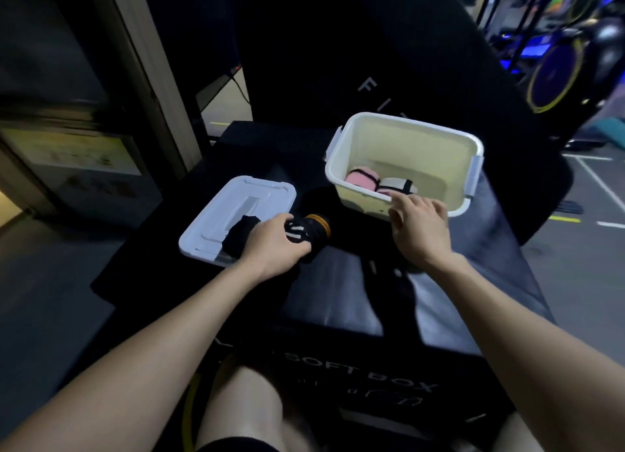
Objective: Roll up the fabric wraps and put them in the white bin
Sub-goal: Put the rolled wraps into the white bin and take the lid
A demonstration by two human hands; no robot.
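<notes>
My left hand (274,245) grips a rolled black wrap with orange stripes and white lettering (309,230), held just right of the bin's lid. The white bin (351,187) stands at the back right of the black soft box. Inside it lie a rolled pink wrap (360,178) and a rolled white wrap with a black band (397,185). My right hand (421,230) hovers at the bin's near rim, fingers loosely spread, holding nothing. Another black fabric piece (238,235) lies on the lid, partly hidden by my left hand.
The white lid (230,211) lies flat at the left of the soft box (338,299). My knees show below its front edge. A dark padded panel rises behind the bin, and gym equipment stands at the far right.
</notes>
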